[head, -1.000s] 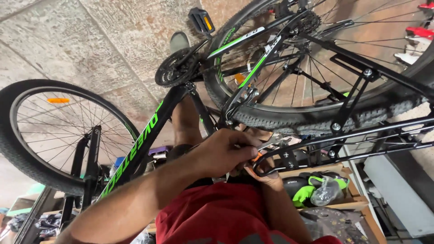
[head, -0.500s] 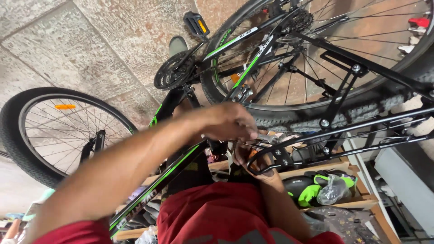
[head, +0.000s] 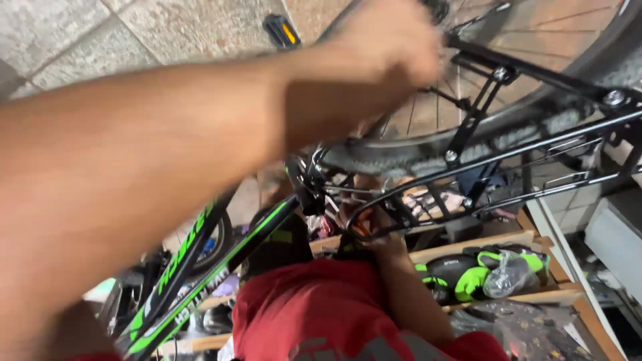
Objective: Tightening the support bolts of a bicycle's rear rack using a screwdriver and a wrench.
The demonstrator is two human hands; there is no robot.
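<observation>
A black bicycle with green lettering on its frame [head: 200,267] fills the view. My left arm crosses the picture from lower left to upper right. My left hand [head: 394,40] is blurred and lies against the rear wheel [head: 535,127] near its spokes; its grip cannot be made out. My right hand [head: 366,224] reaches up from my red shirt [head: 314,314]. Its fingers curl around the front loop of the black rear rack [head: 508,157], just below the tyre. Part of that hand is hidden behind the rack rails.
A wooden shelf [head: 495,241] at right carries black-and-green gear [head: 461,274] and a clear plastic bag [head: 511,274]. A pedal with a yellow reflector [head: 281,30] sticks up over the stone tile floor [head: 134,33]. The front wheel [head: 210,244] shows behind the frame.
My left hand has left the rack end and risen to the rear wheel, its arm now filling the view. The camera has moved closer. My right hand stays at the rack.
</observation>
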